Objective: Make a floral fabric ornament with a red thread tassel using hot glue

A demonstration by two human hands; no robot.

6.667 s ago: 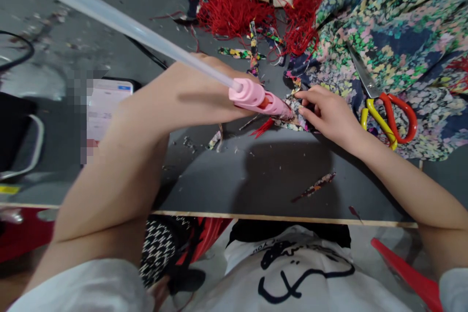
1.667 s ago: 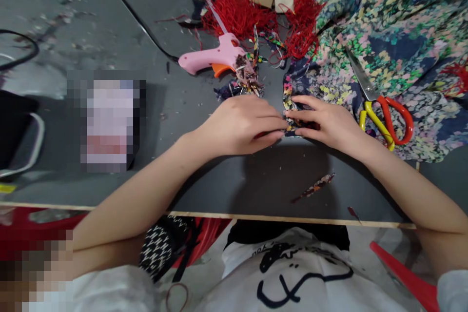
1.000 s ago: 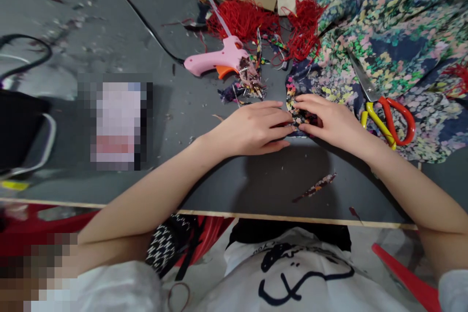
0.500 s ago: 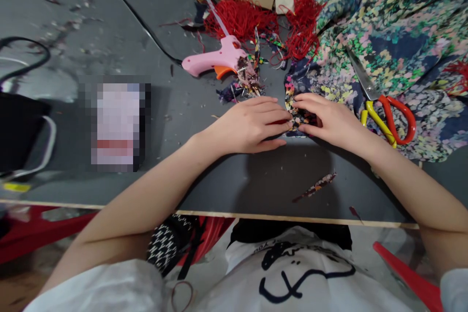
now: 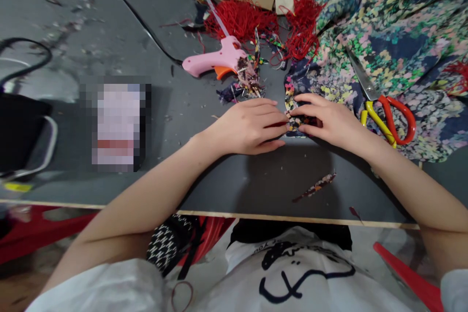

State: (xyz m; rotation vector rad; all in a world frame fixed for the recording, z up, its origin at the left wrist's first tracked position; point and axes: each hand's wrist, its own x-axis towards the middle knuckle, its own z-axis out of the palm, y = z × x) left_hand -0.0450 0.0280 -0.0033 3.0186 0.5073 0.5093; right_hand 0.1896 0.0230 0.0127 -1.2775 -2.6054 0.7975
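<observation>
And it's 2 hands on the floral cloth (image 5: pixel 387 58), edge between grips! L hand (image 5: pixel 248 126): fingers close together, tips at the edge, prob. steadying it; can't tell if pinching. R hand (image 5: pixel 332 117): grip spread, tips down, prob. keeping folds flat. Glue gun (image 5: pixel 204 62) on worktop (image 5: pixel 219 185) beyond L grip, prob. for quick reach; scissors (image 5: pixel 388 117) right of R grip, atop cloth.

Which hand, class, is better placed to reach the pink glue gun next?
Left, most likely: the pink glue gun lies just beyond the left hand, while the right hand, on the floral fabric, is farther from it.
</observation>
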